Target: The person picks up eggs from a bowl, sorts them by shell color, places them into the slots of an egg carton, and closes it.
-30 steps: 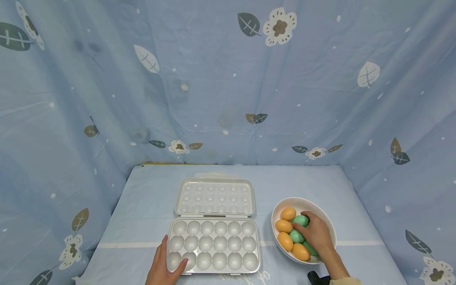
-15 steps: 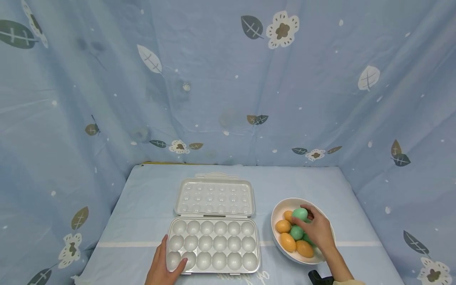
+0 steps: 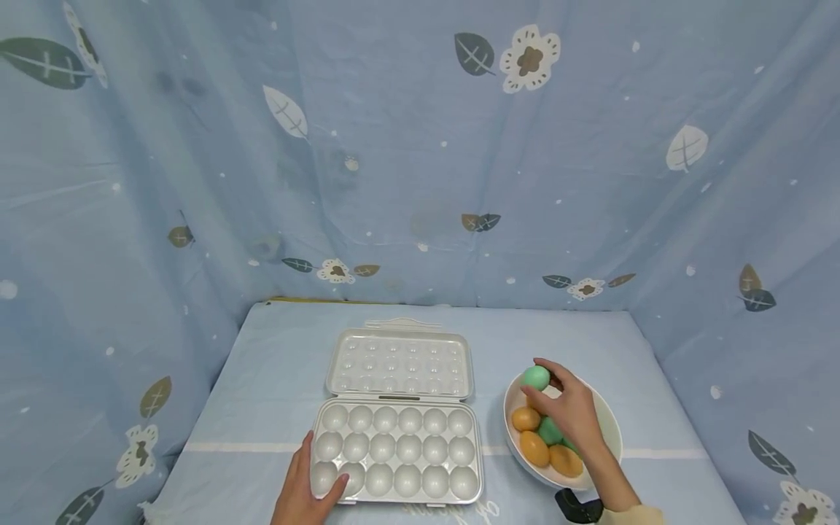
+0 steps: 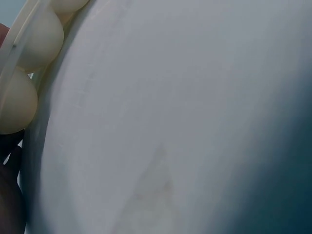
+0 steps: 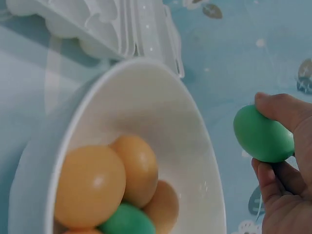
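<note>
A green egg (image 3: 536, 378) is pinched between the thumb and fingers of my right hand (image 3: 572, 414), over the far left rim of the white bowl (image 3: 609, 430). The right wrist view shows this egg (image 5: 261, 134) outside the bowl's outline. Several orange eggs (image 3: 526, 418) and green eggs (image 3: 550, 430) lie in the bowl. To the left, a white egg carton (image 3: 476, 467) stands with its lid folded back and bare round cups. My left hand (image 3: 303, 492) holds its front left corner, thumb over the front cups and fingers along the left side. The left wrist view catches the cups' undersides (image 4: 44, 41).
The carton's open lid (image 3: 402, 364) lies toward the back of the cloth-covered table (image 3: 512, 335). Floral curtains (image 3: 420, 146) close in the back and both sides. A black wrist device (image 3: 579, 506) sits on my right forearm beside the bowl's front rim.
My right hand has lifted the green egg from among the others in the bowl and carried it up and left to the far rim. The left hand keeps its place on the carton.
</note>
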A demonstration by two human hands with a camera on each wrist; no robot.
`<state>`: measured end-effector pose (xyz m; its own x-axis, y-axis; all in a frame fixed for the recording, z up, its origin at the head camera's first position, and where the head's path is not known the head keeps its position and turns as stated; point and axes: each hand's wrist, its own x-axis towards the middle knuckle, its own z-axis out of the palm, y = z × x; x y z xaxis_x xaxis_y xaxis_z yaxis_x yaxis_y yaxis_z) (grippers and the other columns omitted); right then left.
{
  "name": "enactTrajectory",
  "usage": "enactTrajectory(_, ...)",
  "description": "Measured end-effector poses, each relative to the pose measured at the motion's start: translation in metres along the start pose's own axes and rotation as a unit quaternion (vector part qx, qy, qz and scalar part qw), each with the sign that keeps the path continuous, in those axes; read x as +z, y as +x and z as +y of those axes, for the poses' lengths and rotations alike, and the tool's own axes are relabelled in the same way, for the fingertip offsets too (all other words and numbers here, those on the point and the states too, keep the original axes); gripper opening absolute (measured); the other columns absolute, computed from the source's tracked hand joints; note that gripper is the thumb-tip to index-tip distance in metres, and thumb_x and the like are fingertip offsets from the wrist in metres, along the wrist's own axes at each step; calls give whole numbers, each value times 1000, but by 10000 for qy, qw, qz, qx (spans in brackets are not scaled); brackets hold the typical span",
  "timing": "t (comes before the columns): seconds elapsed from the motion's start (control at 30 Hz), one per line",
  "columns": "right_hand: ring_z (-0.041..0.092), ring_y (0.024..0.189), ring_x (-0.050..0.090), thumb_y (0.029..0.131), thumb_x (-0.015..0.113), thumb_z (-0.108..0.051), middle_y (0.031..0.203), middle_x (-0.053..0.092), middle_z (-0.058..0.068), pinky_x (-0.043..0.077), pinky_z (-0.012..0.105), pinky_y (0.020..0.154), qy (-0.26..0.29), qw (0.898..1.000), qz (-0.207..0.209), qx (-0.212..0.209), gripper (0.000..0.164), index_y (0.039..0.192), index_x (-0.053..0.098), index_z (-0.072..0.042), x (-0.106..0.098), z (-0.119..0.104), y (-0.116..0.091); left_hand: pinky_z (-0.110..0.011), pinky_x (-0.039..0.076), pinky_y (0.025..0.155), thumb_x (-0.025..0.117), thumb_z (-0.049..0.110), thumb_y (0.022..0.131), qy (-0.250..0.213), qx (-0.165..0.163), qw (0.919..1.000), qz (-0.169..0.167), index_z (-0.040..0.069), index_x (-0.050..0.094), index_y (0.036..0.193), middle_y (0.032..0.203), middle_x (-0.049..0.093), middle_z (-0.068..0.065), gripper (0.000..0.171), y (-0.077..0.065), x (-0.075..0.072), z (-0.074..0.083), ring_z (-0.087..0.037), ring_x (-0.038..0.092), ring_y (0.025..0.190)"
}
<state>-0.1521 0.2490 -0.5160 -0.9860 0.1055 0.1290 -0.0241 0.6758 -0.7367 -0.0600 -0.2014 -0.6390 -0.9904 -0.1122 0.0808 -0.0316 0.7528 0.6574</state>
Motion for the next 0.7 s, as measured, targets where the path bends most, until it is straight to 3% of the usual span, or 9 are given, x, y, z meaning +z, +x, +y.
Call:
enactTrajectory(0.3, 33, 115, 69, 85, 87, -26, 129, 70, 14, 58, 35, 88, 152, 9994, 19, -298, 61, 136, 61, -7, 22, -21, 7, -61, 48, 103, 79, 52, 86, -67, -37, 10000, -10, -1, 21, 159, 144, 48, -26, 107, 1, 0, 2, -43, 55, 128)
enactTrajectory(0.5, 34, 114, 69, 84, 88, -22, 125, 71, 15, 57, 52, 92, 348, 9984, -143, -433, 58, 134, 62, -5, 41, -38, 10, -61, 48, 104, 80, 52, 86, -110, -186, 9998, -32, 1, 22, 159, 145, 48, -26, 107, 2, 0, 3, -43, 54, 130)
enactTrajectory(0.7, 27, 112, 70, 82, 89, -21, 122, 72, 8, 57, 49, 93, 392, 9965, -361, -643, 58, 132, 64, -9, 63, -55, 13, -61, 47, 106, 79, 54, 86, -171, -384, 9990, -152, 1, 21, 159, 145, 48, -26, 107, 1, -1, 3, -43, 54, 130)
